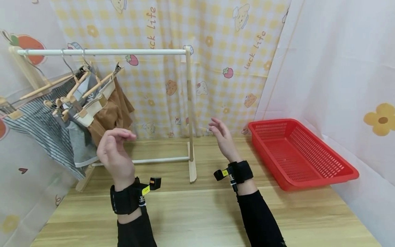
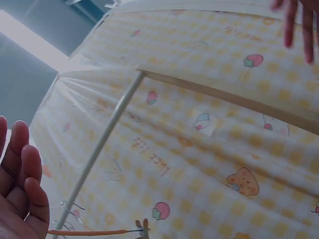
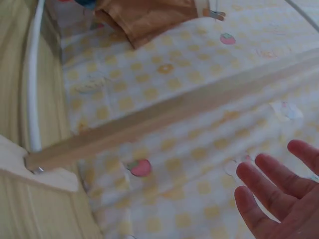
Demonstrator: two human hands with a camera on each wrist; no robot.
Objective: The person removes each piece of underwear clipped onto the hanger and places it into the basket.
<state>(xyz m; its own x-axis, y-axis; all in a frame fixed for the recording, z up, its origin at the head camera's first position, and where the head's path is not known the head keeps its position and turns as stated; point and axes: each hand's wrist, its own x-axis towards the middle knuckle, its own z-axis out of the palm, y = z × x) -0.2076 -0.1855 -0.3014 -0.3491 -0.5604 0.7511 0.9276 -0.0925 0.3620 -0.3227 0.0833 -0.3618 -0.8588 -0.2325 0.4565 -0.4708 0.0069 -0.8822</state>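
Note:
In the head view my left hand (image 1: 115, 156) is raised in front of the clothes rack, its fingers loosely bent and holding nothing. Just behind it hang brown shorts (image 1: 114, 111) on a clip hanger. Grey shorts (image 1: 81, 142) and dark striped shorts (image 1: 46, 109) hang farther left. My right hand (image 1: 224, 139) hovers between the rack's right post (image 1: 189, 103) and a red plastic basket (image 1: 287, 151), fingers spread and relaxed with nothing in them. Its fingers (image 3: 269, 191) also show in the right wrist view, apart from the post.
The rack's white top rail (image 1: 123, 52) carries several wire-hooked hangers at its left end. A lower white bar (image 1: 160, 160) and a wooden foot (image 1: 192, 168) stand on the wooden table (image 1: 191, 212). A patterned curtain (image 1: 160, 85) hangs behind.

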